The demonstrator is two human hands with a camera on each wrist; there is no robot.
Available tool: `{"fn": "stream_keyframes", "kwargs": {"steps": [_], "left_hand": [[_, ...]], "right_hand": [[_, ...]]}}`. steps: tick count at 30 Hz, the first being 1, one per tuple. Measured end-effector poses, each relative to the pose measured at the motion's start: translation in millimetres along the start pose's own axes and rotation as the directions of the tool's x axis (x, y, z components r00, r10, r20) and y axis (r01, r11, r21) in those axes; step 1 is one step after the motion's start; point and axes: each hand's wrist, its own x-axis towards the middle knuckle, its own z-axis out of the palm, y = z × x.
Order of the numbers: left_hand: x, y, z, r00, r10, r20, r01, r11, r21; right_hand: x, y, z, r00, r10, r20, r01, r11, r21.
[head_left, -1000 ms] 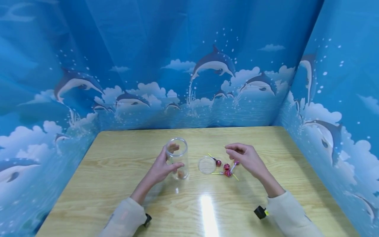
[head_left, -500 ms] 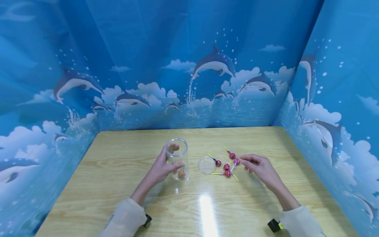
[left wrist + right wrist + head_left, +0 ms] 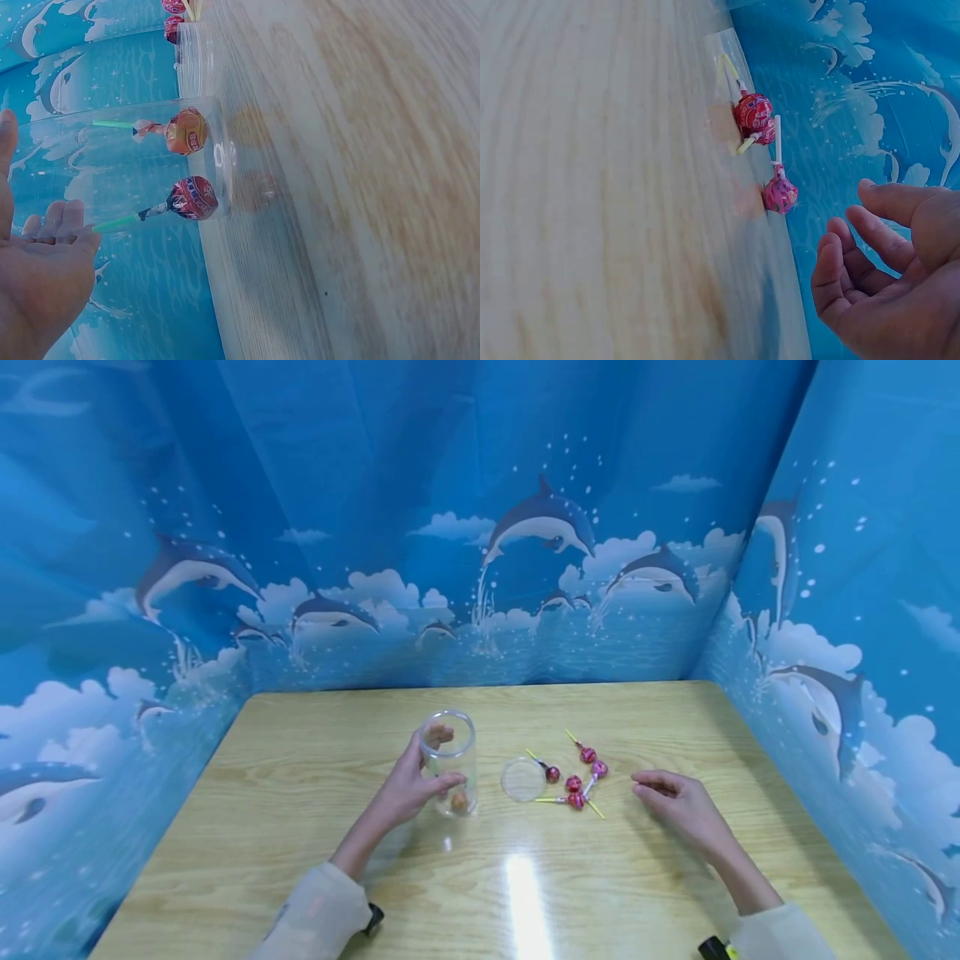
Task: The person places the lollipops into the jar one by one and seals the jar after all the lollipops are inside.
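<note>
My left hand grips a clear cylindrical jar that stands upright and uncovered on the table. Inside it, in the left wrist view, are an orange-wrapped lollipop and a dark red one, the red lollipop, both with green sticks and heads at the bottom. Right of the jar several lollipops lie loose, among them a pink lollipop, a red lollipop and a dark lollipop. My right hand hovers to their right, fingers loosely curled, holding nothing.
A round clear lid lies flat between the jar and the loose lollipops. The wooden table is bordered at the back and sides by a blue dolphin-print curtain.
My right hand has let go of a red lollipop at the back of the group. It has drawn away to the right and towards me. The left hand and jar have stayed put.
</note>
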Motion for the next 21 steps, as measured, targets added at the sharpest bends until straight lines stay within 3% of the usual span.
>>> {"fn": "stream_keyframes", "kwargs": {"steps": [11,21], "left_hand": [[0.1,-1.2,-0.5,1.0,-0.012,-0.004,0.012,1.0,0.001],[-1.0,1.7,0.1,1.0,-0.027,-0.004,0.027,1.0,0.0]], "right_hand": [[-3.3,15.0,0.9,0.996,0.082,0.032,-0.084,0.994,0.074],[-5.1,19.0,11.8,0.999,-0.015,0.049,0.013,0.999,0.04]]}}
